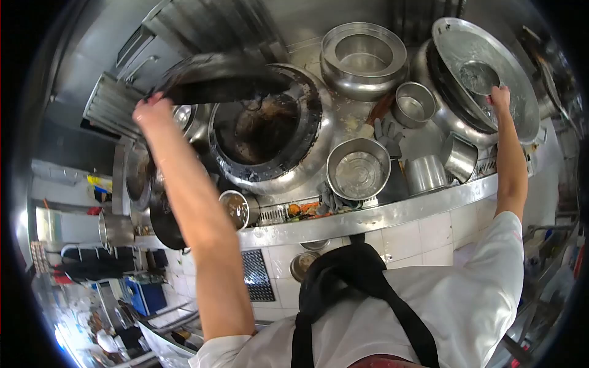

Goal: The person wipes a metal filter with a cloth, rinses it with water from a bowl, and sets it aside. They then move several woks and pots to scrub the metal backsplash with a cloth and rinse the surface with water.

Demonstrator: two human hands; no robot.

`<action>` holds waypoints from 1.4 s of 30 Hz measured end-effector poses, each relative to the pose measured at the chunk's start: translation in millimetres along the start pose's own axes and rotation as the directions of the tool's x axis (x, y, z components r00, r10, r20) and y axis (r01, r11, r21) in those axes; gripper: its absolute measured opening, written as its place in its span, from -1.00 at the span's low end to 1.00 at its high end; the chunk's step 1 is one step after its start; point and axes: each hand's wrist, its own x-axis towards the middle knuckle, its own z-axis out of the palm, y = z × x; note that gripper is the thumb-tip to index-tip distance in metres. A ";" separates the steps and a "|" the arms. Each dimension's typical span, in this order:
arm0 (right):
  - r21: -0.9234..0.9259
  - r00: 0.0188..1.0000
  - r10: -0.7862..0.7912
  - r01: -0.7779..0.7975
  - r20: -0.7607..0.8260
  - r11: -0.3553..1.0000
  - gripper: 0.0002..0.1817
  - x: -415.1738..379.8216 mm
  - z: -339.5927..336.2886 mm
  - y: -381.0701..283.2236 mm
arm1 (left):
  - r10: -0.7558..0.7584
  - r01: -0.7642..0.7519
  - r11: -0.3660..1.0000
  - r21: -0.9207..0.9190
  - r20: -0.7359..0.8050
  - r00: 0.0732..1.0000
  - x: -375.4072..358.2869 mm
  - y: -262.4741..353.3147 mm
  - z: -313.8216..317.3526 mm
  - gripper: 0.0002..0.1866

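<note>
My left hand (153, 110) is closed on the edge of a dark wok (215, 86), which is tilted up and blurred over the open wok burner (265, 132). At the right, my right hand (500, 98) is closed at the rim of a round metal scoop or bowl (478, 78); whether it has a handle is hidden. That vessel lies within the wide, tilted metal basin (451, 37), which looks wet inside.
Along the steel counter (392, 218) stand a large pot (359, 193), a smaller pot (414, 104) and a ringed pot (363, 30). Grey gloves (388, 136) lie between them. A container of brown liquid (235, 210) and food scraps (300, 211) sit near the front edge.
</note>
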 end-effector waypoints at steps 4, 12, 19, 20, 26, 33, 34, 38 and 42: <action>0.118 0.985 0.137 -0.149 0.103 0.982 -0.82 28.3 -1.0 9.7 | 0.045 -0.043 0.995 -0.092 0.021 0.999 -91.7 -58.0 11.9 -0.71; 0.329 0.967 0.089 -0.166 0.237 0.930 -0.92 20.9 -19.2 -38.3 | -0.185 0.223 0.896 -0.384 0.134 0.974 -81.3 -95.1 48.6 -0.74; 0.371 0.914 -0.038 -0.126 0.403 0.920 -0.94 65.1 -42.4 -46.9 | -0.544 -0.101 0.632 0.769 0.532 0.649 -72.6 -97.8 -6.9 -0.66; 0.411 0.796 -0.213 -0.049 0.567 0.910 -0.92 105.4 -47.8 -29.9 | -0.588 -0.175 0.529 0.831 0.507 0.630 -88.9 -94.6 -26.7 -0.66; 0.181 0.689 -0.173 0.062 0.704 0.982 -0.57 -57.2 -32.9 -149.1 | -0.726 -0.202 0.400 0.894 0.443 0.526 -160.7 -87.0 -174.0 -0.59; 0.207 0.483 -0.134 -0.100 0.865 0.973 -0.29 -375.8 102.8 -246.6 | -0.689 0.302 0.555 0.775 0.225 0.689 -190.1 -37.8 -255.8 -0.55; 0.238 0.455 -0.140 -0.166 0.879 0.957 -0.38 -432.5 119.1 -264.3 | -0.676 0.376 0.618 0.691 0.223 0.702 -190.5 -26.4 -265.4 -0.65; 0.224 0.169 -0.224 0.018 0.960 0.974 -0.86 -594.3 201.3 -295.6 | -0.549 0.249 0.648 0.720 0.215 0.808 -155.7 16.1 -347.3 -0.66; 0.328 0.079 -0.423 0.509 0.903 0.796 -0.60 -758.5 264.9 -323.8 | -0.296 -0.239 0.021 0.971 0.235 0.926 -83.0 55.7 -451.2 -0.78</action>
